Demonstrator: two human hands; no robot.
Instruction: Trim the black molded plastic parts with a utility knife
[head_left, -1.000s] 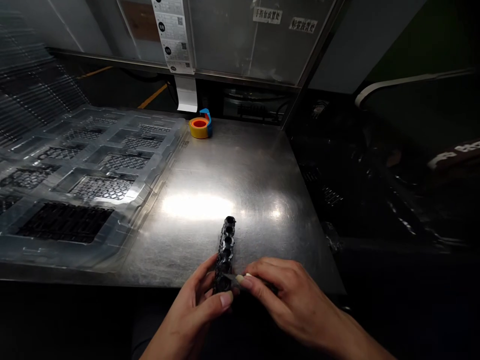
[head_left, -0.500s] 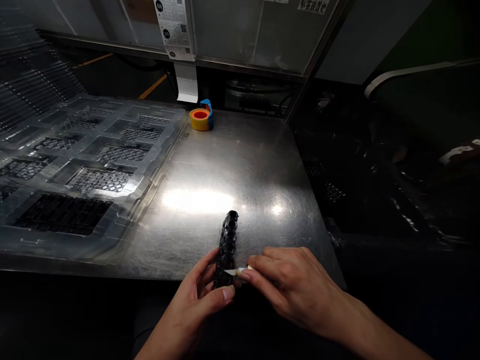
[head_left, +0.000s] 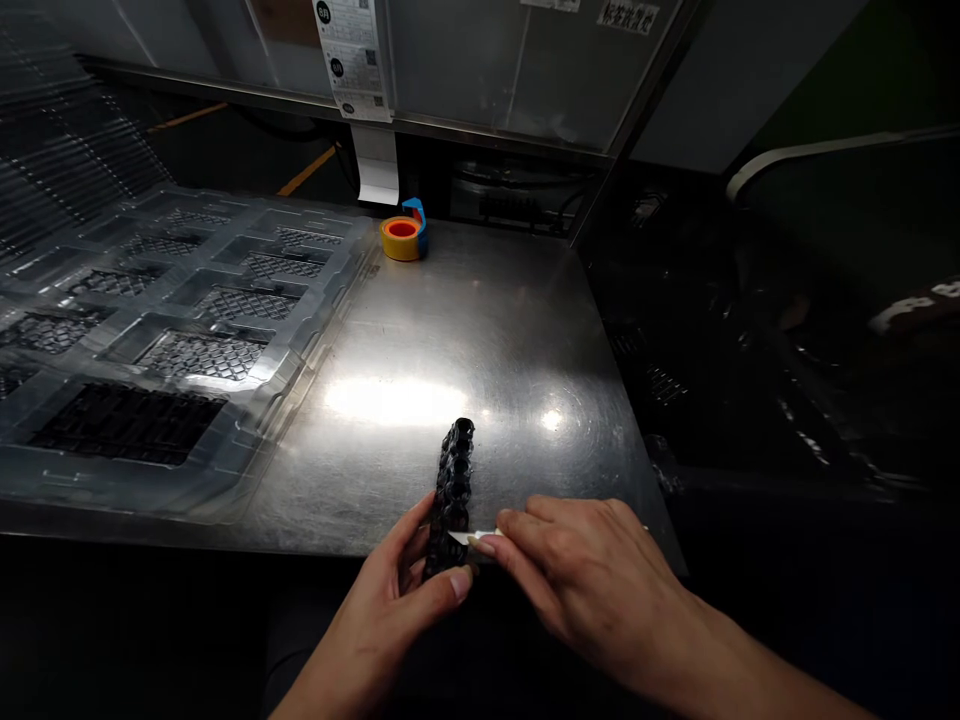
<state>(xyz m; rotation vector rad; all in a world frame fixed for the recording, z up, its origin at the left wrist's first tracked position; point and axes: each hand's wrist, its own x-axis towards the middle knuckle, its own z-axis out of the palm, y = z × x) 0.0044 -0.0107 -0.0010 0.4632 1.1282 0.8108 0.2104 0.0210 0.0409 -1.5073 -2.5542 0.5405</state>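
Low in the middle of the frame, the left hand [head_left: 390, 610] gripped the black strip [head_left: 451, 490] on the metal table [head_left: 480, 330], while the right hand [head_left: 592, 580] pinched a small white blade [head_left: 466, 538] against it.

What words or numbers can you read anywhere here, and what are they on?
"8月", in a black circle on the hanging label strip; I can't be sure of it.
The strip's other print and QR codes: too small to read.
White sign on the panel: Chinese characters, too blurred to read.
Black part, tape roll, trays: no text visible.
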